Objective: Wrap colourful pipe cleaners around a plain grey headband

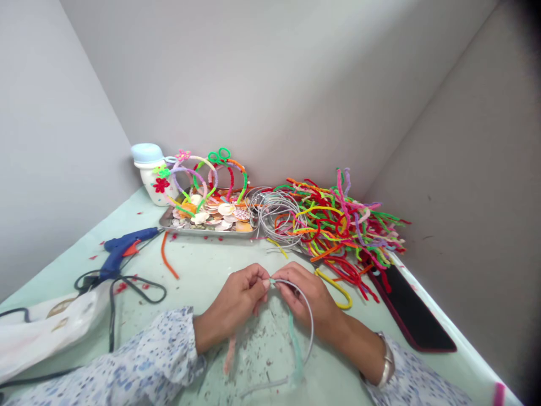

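Observation:
Near the middle of the table, my left hand [245, 293] and my right hand [306, 296] meet fingertip to fingertip, both pinching. Between them is a bent grey wire [311, 316], which curves from the fingers down past my right palm. A mint-green pipe cleaner [295, 338] is at the pinched spot, and its fuzzy tail hangs below my right hand. Under my left hand a pale pink pipe cleaner [229, 355] shows; whether it is held or lies on the table I cannot tell. The exact grip is partly hidden by the fingers.
A metal tray [207, 232] of shells stands at the back, with decorated hoops [194, 175] and a white jar [154, 180]. Coiled wire [281, 217] and a pipe-cleaner heap [346, 225] lie right, beside yellow-handled scissors [344, 296] and a black tray [416, 310]. A blue glue gun [116, 256] trails its cord left.

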The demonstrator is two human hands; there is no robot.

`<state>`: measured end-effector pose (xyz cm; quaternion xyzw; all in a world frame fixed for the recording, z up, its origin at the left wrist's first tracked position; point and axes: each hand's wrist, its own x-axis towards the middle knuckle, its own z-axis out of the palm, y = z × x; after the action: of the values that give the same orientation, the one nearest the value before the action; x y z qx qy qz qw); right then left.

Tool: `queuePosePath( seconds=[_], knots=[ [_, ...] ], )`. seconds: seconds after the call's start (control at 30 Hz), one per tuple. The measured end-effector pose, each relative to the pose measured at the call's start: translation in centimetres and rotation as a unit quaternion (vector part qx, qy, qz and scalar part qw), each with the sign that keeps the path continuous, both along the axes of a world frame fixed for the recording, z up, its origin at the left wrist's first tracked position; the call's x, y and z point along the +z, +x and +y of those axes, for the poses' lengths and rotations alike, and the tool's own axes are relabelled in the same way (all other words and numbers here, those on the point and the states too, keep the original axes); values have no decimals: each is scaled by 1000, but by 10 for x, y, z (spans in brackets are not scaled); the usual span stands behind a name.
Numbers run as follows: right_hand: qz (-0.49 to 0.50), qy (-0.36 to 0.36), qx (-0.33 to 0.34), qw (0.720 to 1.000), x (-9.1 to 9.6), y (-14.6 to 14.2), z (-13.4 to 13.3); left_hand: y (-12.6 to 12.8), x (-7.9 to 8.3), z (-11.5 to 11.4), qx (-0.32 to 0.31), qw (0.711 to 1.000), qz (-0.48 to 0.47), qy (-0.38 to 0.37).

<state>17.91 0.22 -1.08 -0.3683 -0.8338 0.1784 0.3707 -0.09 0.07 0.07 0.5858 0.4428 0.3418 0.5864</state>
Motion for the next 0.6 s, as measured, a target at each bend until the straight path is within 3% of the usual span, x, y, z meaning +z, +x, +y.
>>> queuePosePath(
  seconds=[0.33,0.6],
  knots=[
    [-62,33,1,998,1,2,1,-4,3,5,-32,998,-29,-55],
    [-20,27,4,999,2,1,0,-4,6,6,-38,996,-24,-71]
  ],
)
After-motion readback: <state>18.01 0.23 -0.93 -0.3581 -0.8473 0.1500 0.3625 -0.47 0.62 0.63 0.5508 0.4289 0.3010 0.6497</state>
